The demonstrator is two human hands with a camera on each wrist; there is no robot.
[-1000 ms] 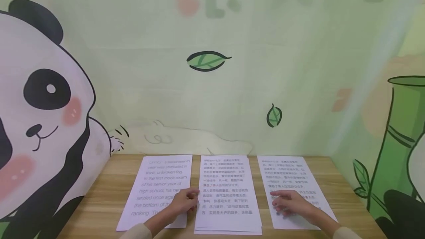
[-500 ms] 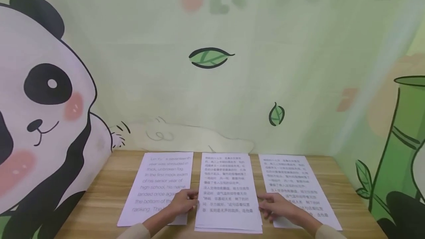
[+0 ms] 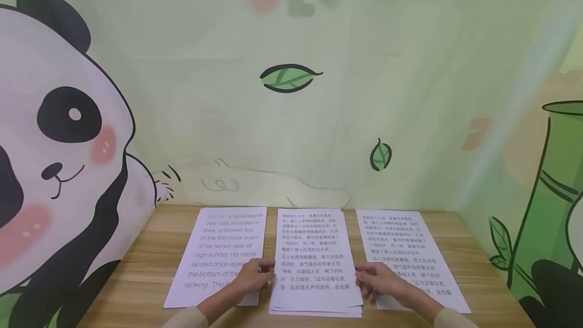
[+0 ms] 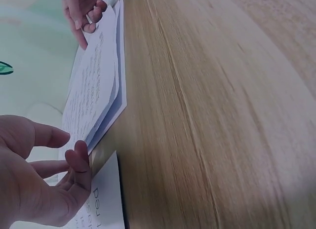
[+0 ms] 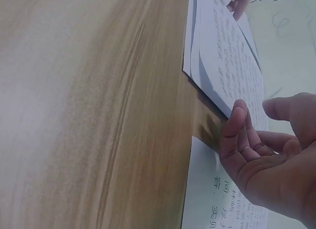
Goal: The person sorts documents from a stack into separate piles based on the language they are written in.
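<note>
Since a second ago, the right hand (image 3: 380,282) has slid from over the pile at lower right (image 3: 396,237) to the right edge of the middle stack (image 3: 314,262), which lies at lower centre on the tabletop (image 3: 152,249). Opposite, the left hand (image 3: 252,277) meets its left edge. Both have loosely bent fingers, thumbs apart, pinching nothing. Facing each other, they seem placed to brace sheets whose near edges lie staggered; gaps probably keep the piles separate.

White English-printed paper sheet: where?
Head view: the sheet lies leftmost on the brown wooden table, beside the middle white paper stack, partly behind the left hand.
</note>
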